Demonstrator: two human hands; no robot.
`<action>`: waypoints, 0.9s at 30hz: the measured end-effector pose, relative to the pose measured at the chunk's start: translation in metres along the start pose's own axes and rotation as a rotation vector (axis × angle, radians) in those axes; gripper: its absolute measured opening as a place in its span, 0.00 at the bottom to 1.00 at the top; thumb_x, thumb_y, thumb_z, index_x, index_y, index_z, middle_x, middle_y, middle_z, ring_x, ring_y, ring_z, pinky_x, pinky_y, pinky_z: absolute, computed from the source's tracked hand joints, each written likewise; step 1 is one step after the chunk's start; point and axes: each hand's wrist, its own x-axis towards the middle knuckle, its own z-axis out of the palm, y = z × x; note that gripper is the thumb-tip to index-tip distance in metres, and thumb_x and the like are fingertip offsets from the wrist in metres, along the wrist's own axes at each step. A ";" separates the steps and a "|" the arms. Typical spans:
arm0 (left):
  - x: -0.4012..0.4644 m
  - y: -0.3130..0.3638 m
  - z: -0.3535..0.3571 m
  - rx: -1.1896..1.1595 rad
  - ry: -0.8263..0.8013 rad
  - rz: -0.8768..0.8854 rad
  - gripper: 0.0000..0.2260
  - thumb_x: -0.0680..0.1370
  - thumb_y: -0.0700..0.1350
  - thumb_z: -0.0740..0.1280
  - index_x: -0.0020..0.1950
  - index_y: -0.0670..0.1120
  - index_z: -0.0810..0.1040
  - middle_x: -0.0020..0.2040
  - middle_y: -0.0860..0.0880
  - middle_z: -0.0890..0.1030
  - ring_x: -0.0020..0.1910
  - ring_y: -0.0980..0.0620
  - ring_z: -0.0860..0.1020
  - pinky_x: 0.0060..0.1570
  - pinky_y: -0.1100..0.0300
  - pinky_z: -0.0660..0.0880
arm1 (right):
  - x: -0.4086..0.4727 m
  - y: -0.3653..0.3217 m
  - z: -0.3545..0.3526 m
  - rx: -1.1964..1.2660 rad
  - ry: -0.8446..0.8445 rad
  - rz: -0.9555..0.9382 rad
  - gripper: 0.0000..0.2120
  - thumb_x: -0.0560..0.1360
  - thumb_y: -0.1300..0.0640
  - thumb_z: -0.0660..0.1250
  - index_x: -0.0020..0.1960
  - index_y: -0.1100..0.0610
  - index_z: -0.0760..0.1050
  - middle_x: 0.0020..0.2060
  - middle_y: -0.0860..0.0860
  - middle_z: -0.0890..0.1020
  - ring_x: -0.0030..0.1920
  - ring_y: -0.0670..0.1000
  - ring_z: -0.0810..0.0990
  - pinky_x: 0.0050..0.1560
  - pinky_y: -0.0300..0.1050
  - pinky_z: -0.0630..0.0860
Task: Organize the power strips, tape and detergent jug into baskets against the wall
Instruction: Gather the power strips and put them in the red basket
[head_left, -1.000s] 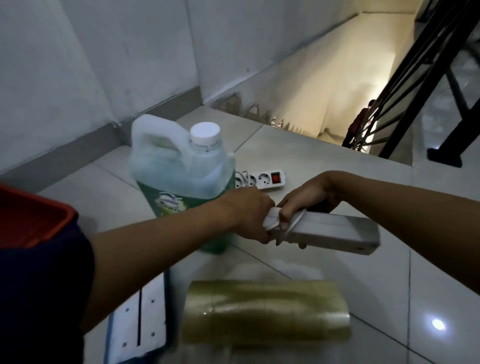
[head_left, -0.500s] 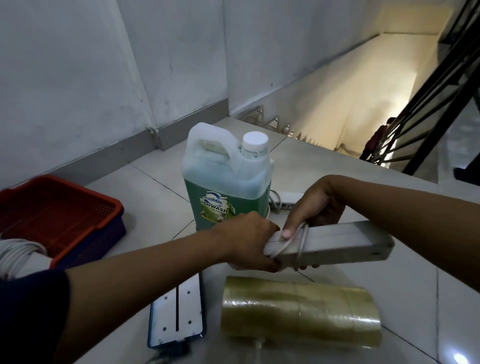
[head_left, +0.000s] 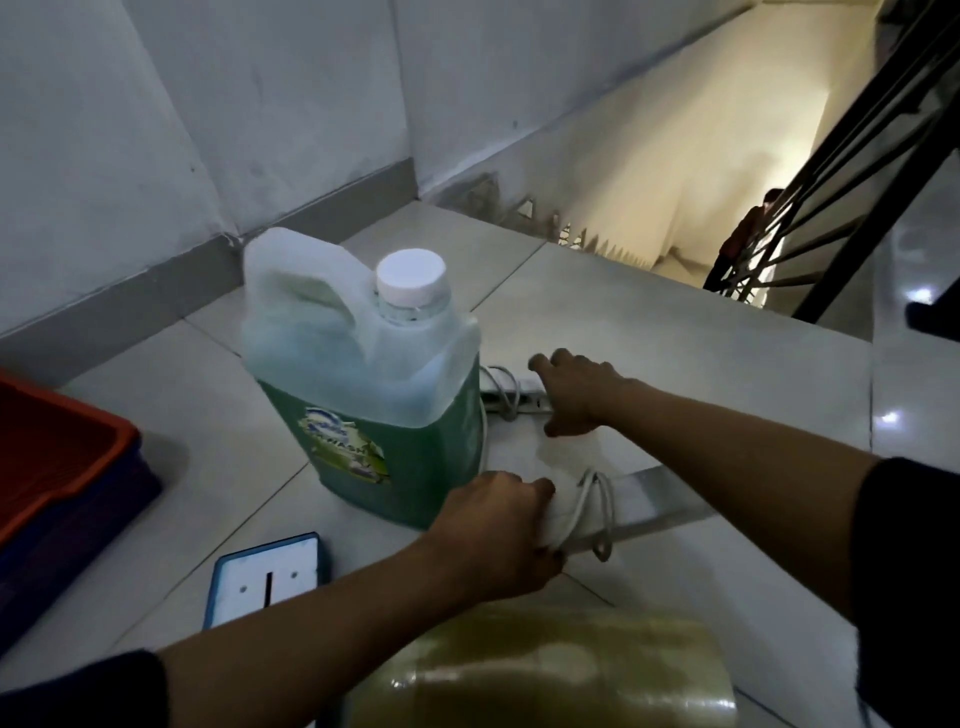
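Tiled floor (head_left: 675, 353): detergent jug (head_left: 363, 384) blocks second strip (head_left: 511, 397) under right grip (head_left: 576, 395); left grip (head_left: 493, 525) clenches corded power strip (head_left: 639, 506).

The baskets (head_left: 62, 488) are set left of the detergent jug (head_left: 363, 384); one power strip (head_left: 514, 397) lies right of it, tape (head_left: 545, 675) before it.

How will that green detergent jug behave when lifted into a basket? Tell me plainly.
The detergent jug looks mostly full of green liquid, so it is probably heavy for its size and may slosh. It has a moulded handle beside the white cap, likely the surest grip. Standing tall and upright, it could tip if pushed high up.
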 end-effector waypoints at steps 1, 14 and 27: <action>0.006 -0.001 0.007 0.012 -0.008 -0.018 0.19 0.72 0.57 0.66 0.57 0.48 0.72 0.51 0.44 0.79 0.49 0.44 0.77 0.41 0.57 0.69 | 0.011 0.003 0.008 0.005 0.022 -0.001 0.44 0.69 0.48 0.72 0.75 0.55 0.50 0.71 0.59 0.62 0.68 0.62 0.67 0.63 0.59 0.67; 0.039 -0.011 0.032 -0.045 -0.047 -0.102 0.16 0.72 0.55 0.66 0.55 0.49 0.73 0.51 0.47 0.80 0.48 0.48 0.78 0.40 0.61 0.68 | 0.058 0.009 0.063 0.060 0.248 0.057 0.25 0.71 0.47 0.68 0.64 0.55 0.68 0.62 0.60 0.65 0.61 0.62 0.67 0.57 0.58 0.68; 0.026 0.024 -0.061 0.240 0.235 0.106 0.19 0.73 0.52 0.66 0.62 0.48 0.70 0.54 0.43 0.77 0.53 0.45 0.74 0.44 0.54 0.72 | -0.030 0.043 -0.044 0.425 0.500 0.261 0.17 0.67 0.40 0.70 0.45 0.50 0.70 0.48 0.53 0.80 0.52 0.60 0.77 0.52 0.55 0.69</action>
